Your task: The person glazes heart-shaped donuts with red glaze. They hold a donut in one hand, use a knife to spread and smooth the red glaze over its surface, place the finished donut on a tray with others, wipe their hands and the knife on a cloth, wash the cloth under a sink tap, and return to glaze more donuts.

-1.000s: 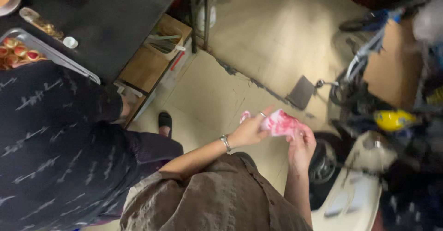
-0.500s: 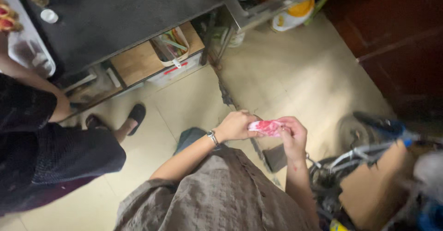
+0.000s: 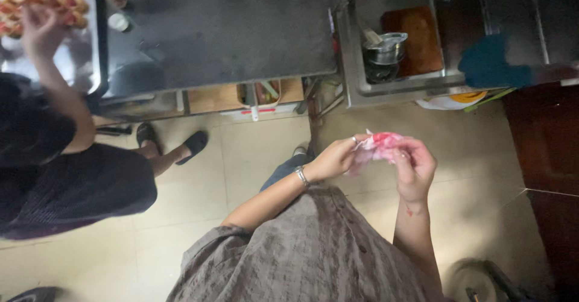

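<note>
Fingers [image 3: 356, 148] of both hands pinch pink wrapper [image 3: 381, 142] stretched between them.

Wearer's top [image 3: 313, 248]: loose grey-brown fabric, woven check texture, crinkled folds — short wide sleeve ending above elbow. Forearms bare. Left wrist: thin silver bracelet [image 3: 301, 176], metal links. Left hand [image 3: 330, 160]: ring on one of fingers [image 3: 354, 139]. Right hand [image 3: 415, 168]: no jewellery visible. Below hem — blue denim trouser leg [image 3: 283, 170], light shoe [image 3: 300, 151] at floor.
</note>
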The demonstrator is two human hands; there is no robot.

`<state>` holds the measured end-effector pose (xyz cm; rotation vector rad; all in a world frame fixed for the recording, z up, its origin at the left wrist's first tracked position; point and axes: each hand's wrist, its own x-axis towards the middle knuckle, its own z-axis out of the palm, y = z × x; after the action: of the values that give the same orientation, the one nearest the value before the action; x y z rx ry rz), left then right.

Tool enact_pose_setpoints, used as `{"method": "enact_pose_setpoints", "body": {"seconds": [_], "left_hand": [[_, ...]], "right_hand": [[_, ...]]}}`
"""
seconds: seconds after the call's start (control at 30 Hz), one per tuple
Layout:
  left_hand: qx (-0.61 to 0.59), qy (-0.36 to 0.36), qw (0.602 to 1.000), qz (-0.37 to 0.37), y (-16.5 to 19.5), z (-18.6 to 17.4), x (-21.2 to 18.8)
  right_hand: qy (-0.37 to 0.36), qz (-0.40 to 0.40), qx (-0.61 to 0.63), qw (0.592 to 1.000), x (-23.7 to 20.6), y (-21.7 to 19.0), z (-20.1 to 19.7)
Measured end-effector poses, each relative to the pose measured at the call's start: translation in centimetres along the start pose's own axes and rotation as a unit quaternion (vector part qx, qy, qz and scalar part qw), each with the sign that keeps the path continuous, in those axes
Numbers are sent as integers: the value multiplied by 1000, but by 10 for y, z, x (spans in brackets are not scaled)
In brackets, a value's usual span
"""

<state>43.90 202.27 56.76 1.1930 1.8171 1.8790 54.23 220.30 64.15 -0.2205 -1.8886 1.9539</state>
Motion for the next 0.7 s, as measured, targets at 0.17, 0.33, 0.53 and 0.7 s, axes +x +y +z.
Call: {"method": "enact_pose_setpoints", "body": {"seconds": [0.17, 0.33, 0.53, 0.7], "left_hand": [[-216, 13, 967, -136, -95, 0, 145], [-505, 100, 832, -207, -205, 20, 265], [-501, 216, 813, -204, -348, 79, 455], [-507, 316, 781, -182, -461, 124, 627]], "right_hand": [[-45, -25, -3, 999, 163, 32, -20], [2, -110, -203, 973, 359, 102, -116], [12, -16, -24, 1000, 709, 235, -259], [-109, 134, 27, 985, 906, 343, -279]]}}
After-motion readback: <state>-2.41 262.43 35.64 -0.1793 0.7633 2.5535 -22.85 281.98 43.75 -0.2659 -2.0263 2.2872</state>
